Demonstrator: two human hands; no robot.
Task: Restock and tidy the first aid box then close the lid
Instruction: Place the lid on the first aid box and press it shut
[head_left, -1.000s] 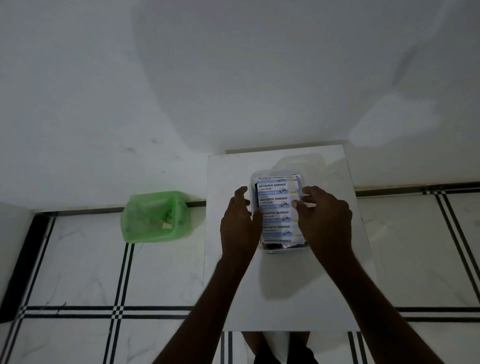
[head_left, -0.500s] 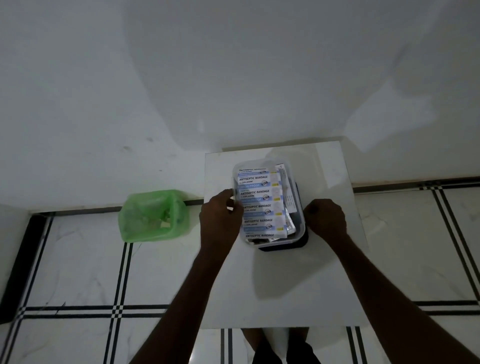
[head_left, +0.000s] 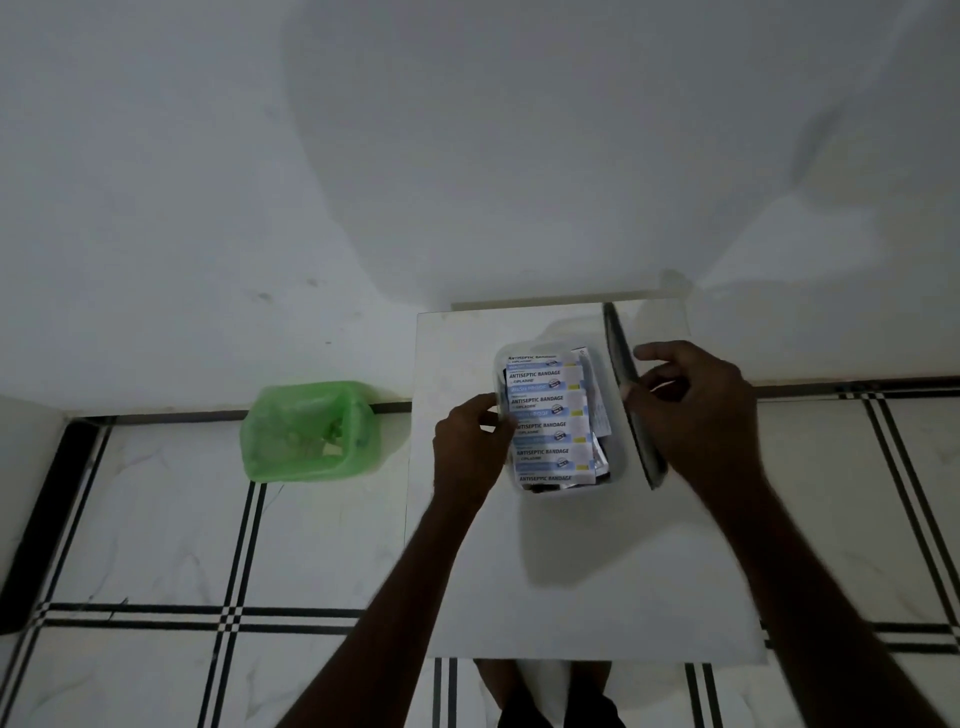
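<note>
— Legible markings?
— "ANTISEPTIC BANDAGE", repeated down the bandage strip packets (head_left: 549, 419) stacked in the clear first aid box (head_left: 617, 457). Smaller print beneath each heading is too blurred to confirm.

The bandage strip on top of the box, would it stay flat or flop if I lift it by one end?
Probably floppy: the bandage strip looks like thin joined packets, so it would likely bend at the joins. It seems light. It fills most of the clear box, so it may snag the rim. The left hand steadies the box; the right hand holds the dark lid.
</note>
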